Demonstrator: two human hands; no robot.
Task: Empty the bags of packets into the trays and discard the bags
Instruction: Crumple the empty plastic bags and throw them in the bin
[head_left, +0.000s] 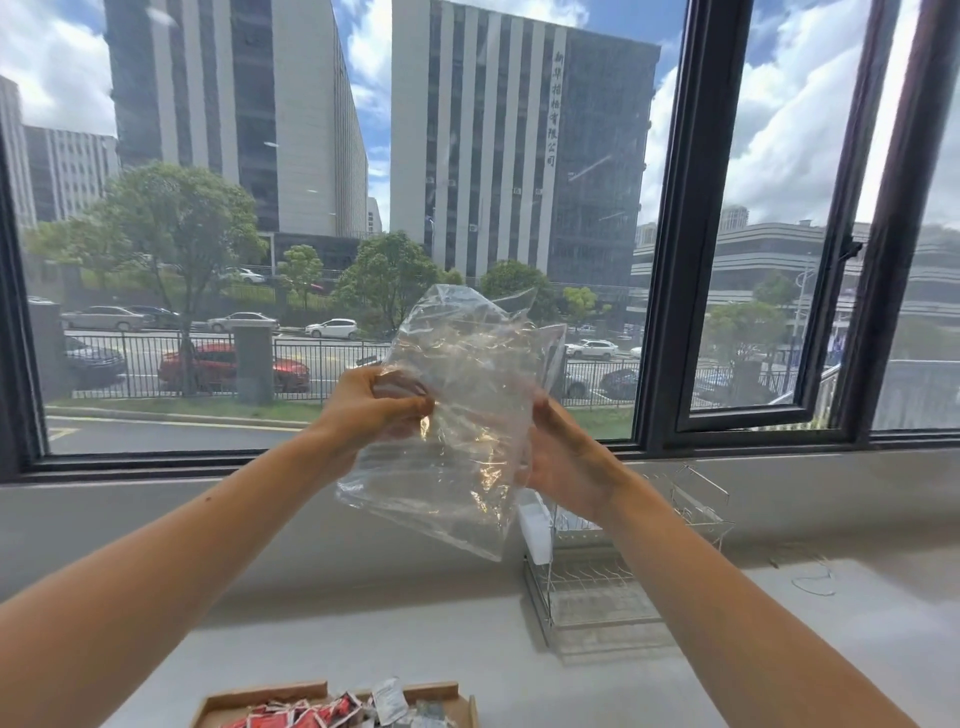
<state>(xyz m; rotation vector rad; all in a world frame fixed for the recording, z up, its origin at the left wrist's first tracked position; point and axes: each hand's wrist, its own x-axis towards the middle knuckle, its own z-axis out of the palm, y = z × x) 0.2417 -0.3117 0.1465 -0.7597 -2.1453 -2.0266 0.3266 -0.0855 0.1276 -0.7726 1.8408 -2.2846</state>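
Head cam: both hands – left hand (371, 402), right hand (563, 457) – grip closed on the clear bag (457, 415), looks empty. Packets (332, 709) sit in the tray (228, 701) – next, bin it.

Both arms reach forward and up, bare to the elbow, converging on the bag (457, 415). The left hand (371, 402) is at the bag's left edge, fingers curled and pinched on the film, thumb toward the right. The right hand (563, 457) is at the bag's right edge, back to the camera, fingers hidden behind the film, gripping it.
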